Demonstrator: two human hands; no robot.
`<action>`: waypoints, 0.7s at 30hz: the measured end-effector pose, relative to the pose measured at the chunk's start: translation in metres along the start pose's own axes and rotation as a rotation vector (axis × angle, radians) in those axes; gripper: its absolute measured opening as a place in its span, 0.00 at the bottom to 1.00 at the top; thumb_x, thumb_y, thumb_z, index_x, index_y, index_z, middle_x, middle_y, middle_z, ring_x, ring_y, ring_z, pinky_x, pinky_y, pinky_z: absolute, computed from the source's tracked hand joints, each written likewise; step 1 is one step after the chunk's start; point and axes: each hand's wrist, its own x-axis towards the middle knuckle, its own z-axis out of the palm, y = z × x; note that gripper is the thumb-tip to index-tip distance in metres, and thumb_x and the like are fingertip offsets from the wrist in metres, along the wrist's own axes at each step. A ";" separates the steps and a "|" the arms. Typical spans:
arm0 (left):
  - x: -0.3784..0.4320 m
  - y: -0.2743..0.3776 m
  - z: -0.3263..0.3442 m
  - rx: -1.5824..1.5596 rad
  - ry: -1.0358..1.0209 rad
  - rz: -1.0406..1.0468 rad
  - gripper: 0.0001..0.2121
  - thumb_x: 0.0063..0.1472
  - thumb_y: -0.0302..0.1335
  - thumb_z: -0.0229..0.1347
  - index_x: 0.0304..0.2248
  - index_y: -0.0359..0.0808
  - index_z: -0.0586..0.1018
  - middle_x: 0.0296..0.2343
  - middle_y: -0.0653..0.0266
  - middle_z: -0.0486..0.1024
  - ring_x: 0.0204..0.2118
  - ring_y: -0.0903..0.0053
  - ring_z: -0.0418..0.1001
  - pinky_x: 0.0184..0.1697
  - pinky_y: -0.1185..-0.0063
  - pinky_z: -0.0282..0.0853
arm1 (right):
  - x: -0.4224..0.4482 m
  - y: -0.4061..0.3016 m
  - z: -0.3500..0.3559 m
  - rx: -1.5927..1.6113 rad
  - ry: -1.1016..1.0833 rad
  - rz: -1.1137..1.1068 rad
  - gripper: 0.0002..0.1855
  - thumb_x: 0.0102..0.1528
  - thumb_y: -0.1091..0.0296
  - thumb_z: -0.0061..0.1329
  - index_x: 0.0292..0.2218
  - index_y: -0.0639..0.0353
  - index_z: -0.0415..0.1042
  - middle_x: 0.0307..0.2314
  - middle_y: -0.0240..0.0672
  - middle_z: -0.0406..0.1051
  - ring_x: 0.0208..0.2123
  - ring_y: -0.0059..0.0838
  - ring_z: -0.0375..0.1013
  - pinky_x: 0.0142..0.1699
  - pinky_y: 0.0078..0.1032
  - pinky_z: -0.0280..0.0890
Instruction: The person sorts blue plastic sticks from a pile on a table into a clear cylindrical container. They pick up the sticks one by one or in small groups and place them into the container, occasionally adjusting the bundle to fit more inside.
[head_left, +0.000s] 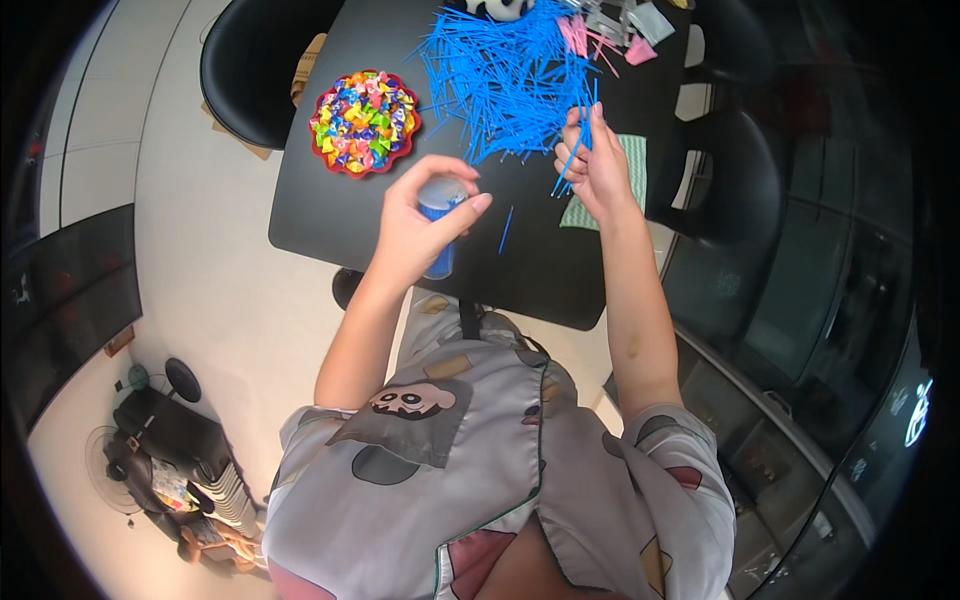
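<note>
My left hand (427, 210) is wrapped around a clear plastic cylindrical container (442, 195) near the front edge of the dark table. Blue sticks show inside it, and part of its wall is hidden by my fingers. Several thin blue sticks (577, 154), seemingly small swabs or applicators, are pinched in my right hand (596, 161). Just beyond that hand spreads a large loose pile of the same blue sticks (495, 82). A single blue stick (506, 229) lies on the tabletop between my hands.
A red scalloped dish (315, 146) heaped with colourful wrapped pieces stands on the left of the table (330, 217). Under my right wrist lies a green patterned cloth (636, 176). Pink sticks (574, 36) and clear plastic pieces (604, 26) sit at the back right. Black chairs (247, 75) flank the table.
</note>
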 end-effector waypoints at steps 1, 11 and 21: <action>-0.010 0.000 0.014 0.015 -0.026 -0.004 0.12 0.51 0.22 0.62 0.35 0.33 0.74 0.27 0.69 0.73 0.24 0.88 0.70 0.25 0.88 0.66 | -0.018 -0.001 -0.002 0.068 -0.021 -0.001 0.20 0.64 0.48 0.31 0.35 0.56 0.63 0.14 0.20 0.46 0.14 0.11 0.43 0.18 0.14 0.39; -0.116 -0.016 0.149 0.432 -0.349 0.434 0.19 0.47 0.20 0.63 0.42 0.34 0.76 0.29 0.67 0.71 0.29 0.85 0.69 0.32 0.85 0.66 | -0.205 -0.011 -0.030 0.295 -0.117 -0.119 0.22 0.64 0.46 0.27 0.28 0.52 0.57 0.14 0.21 0.44 0.13 0.12 0.40 0.18 0.15 0.37; -0.196 -0.047 0.219 0.174 -0.585 0.156 0.12 0.53 0.17 0.53 0.39 0.28 0.77 0.31 0.60 0.72 0.23 0.81 0.71 0.25 0.84 0.67 | -0.321 0.004 -0.080 0.322 -0.068 -0.240 0.22 0.64 0.46 0.30 0.26 0.53 0.58 0.13 0.20 0.45 0.13 0.12 0.41 0.18 0.16 0.38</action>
